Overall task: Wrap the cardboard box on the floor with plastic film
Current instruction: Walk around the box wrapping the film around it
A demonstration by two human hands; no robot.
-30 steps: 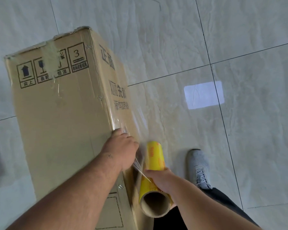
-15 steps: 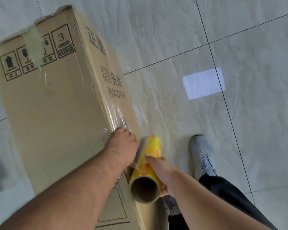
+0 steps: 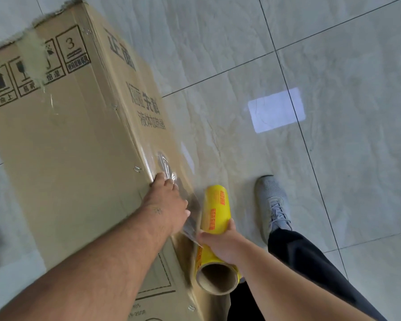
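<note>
While your left hand presses film end flat onto cardboard box edge, frame centre-left, anchoring it, your right hand grips yellow film roll just beside, ready to unroll. Box lies on floor.

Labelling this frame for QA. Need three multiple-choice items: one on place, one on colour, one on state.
1. Where is the film roll?
A. on top of the cardboard box
B. beside the box's printed side, off its right edge
C. lying on the floor by the shoe

2. What colour is the roll's wrapper?
A. yellow
B. blue
C. white

3. What is the left hand doing?
A. hanging idle
B. gripping the roll
C. pressing film onto the box edge

Answers:
1. B: the right hand holds it next to the cardboard box.
2. A: yellow with orange print.
3. C: it lies on the plastic film at the edge.
</note>
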